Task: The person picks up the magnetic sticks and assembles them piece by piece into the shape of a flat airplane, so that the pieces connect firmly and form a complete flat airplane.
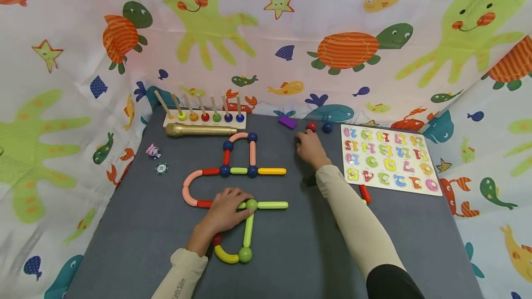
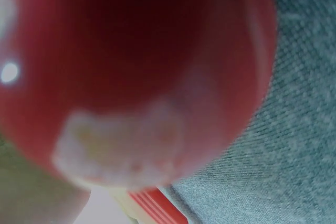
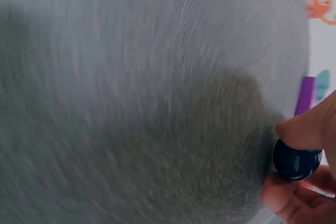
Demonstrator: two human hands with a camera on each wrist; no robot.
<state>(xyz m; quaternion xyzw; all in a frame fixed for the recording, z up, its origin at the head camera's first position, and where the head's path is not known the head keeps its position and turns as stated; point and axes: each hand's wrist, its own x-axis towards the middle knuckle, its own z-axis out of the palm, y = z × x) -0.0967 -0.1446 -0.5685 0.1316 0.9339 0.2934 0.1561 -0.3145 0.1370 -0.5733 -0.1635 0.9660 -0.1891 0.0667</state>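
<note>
My left hand (image 1: 226,209) lies over a row of magnetic sticks, its thumb and forefinger on either side of a green ball (image 1: 251,204). A green stick (image 1: 272,205) extends right from that ball, another green stick (image 1: 248,232) runs down to a second green ball (image 1: 245,255). Below my left wrist is a red ball (image 1: 217,239), which fills much of the left wrist view, and a yellow curved stick (image 1: 226,256). My right hand (image 1: 311,149) pinches a dark blue ball (image 3: 296,160) between thumb and fingers; the hand hides it in the head view.
Blue balls (image 1: 225,170) and sticks form a closed shape above. A red ball (image 1: 311,126) and blue ball (image 1: 327,127) lie behind my right hand, beside a purple block (image 1: 287,122). A number board (image 1: 390,160), gold microphone (image 1: 201,129) and peg stand (image 1: 245,121) lie around.
</note>
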